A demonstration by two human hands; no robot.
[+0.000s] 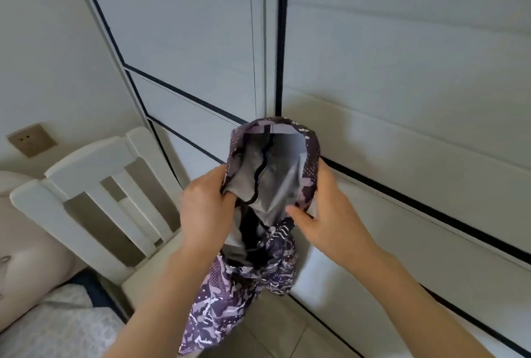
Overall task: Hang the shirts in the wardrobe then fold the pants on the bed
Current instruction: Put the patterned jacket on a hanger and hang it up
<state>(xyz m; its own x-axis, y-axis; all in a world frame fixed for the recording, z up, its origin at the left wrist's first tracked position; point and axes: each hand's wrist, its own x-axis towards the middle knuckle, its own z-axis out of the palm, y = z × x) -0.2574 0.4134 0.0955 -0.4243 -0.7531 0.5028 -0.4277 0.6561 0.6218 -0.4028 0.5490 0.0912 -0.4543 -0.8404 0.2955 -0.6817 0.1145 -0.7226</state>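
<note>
I hold a purple patterned garment [230, 294] with a grey lining in front of the white wardrobe doors [402, 70]. My left hand [205, 208] grips its left edge, fingers tucked inside the opening. My right hand [327, 214] holds the right edge, thumb lying on the grey lining. The upper part forms an open loop [275, 153] that shows the inside and a black seam. The rest hangs down between my forearms. The wardrobe doors are closed. No hanger is in view.
A white wooden chair [94, 185] stands at the left, close to the wardrobe. The bed [51, 323] with a light patterned cover lies at the lower left, with a beige headboard [26, 242] behind it. A wall socket [30, 139] sits on the left wall. Tiled floor [281, 334] shows below.
</note>
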